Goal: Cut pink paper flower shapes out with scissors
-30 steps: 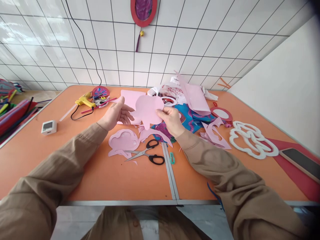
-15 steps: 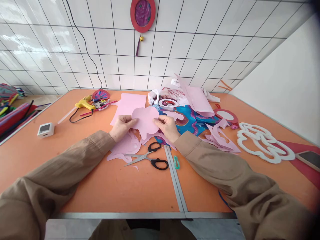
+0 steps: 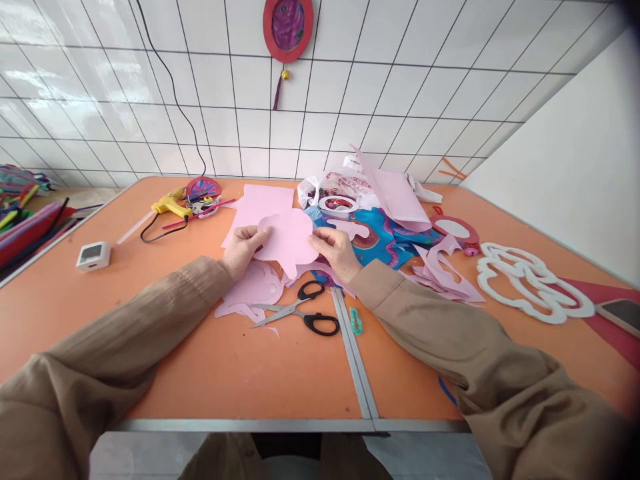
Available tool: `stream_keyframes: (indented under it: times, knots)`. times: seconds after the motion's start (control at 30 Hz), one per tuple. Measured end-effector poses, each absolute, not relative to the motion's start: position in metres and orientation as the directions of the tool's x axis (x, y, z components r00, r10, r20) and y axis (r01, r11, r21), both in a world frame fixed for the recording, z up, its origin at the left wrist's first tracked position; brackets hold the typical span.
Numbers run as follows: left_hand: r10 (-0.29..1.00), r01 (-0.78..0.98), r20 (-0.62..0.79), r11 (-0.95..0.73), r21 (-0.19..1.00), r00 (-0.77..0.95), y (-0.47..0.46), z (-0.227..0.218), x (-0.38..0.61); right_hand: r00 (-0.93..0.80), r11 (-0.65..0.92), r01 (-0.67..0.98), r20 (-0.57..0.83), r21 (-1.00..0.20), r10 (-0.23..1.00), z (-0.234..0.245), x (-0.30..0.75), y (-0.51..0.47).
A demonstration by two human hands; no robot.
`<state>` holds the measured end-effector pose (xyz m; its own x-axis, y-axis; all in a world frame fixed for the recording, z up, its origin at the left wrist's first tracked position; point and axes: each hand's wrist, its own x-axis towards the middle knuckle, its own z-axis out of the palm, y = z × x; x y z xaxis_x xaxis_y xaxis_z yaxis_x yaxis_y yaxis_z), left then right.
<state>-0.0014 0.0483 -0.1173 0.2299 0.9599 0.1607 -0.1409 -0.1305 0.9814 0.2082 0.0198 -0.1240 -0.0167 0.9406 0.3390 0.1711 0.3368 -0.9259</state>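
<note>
Between my hands, above the orange table, is a pink cutout (image 3: 287, 237) with a rounded, wavy outline and a small tab at its lower edge. My left hand (image 3: 243, 249) pinches its left side between thumb and fingers. At its right edge, my right hand (image 3: 338, 252) grips it the same way. Below lie black-handled scissors (image 3: 299, 310) with their blades spread, beside pink scraps (image 3: 247, 288). A flat pink sheet (image 3: 266, 201) rests behind the cutout. Whether the cutout is paper or thin foam, I cannot tell.
A yellow glue gun (image 3: 171, 204) and a small white box (image 3: 93, 256) are on the left. Blue patterned cloth (image 3: 383, 240), a white plastic bag (image 3: 345, 187) and more pink offcuts (image 3: 445, 270) crowd the right. White cloud-shaped outlines (image 3: 530, 283) and a teal clip (image 3: 355, 321) lie nearby.
The cutout has turned and tilted slightly between my hands, its left edge dipping and its tab shifting to the right. Both hands keep hold of it. The view has moved a little.
</note>
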Motion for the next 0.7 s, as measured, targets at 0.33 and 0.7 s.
stream_keyframes:
  times: [0.33, 0.7]
  knots:
    - [0.954, -0.142, 0.025, 0.019, 0.990, 0.298, 0.048, -0.113, -0.003, 0.007, 0.321, 0.177, 0.328, -0.930, 0.945, -0.132, 0.213, 0.027]
    - [0.964, -0.208, 0.036, 0.020, 0.978, 0.263, 0.050, -0.116, 0.000, 0.035, 0.325, 0.128, 0.332, -0.937, 0.943, -0.134, 0.212, 0.032]
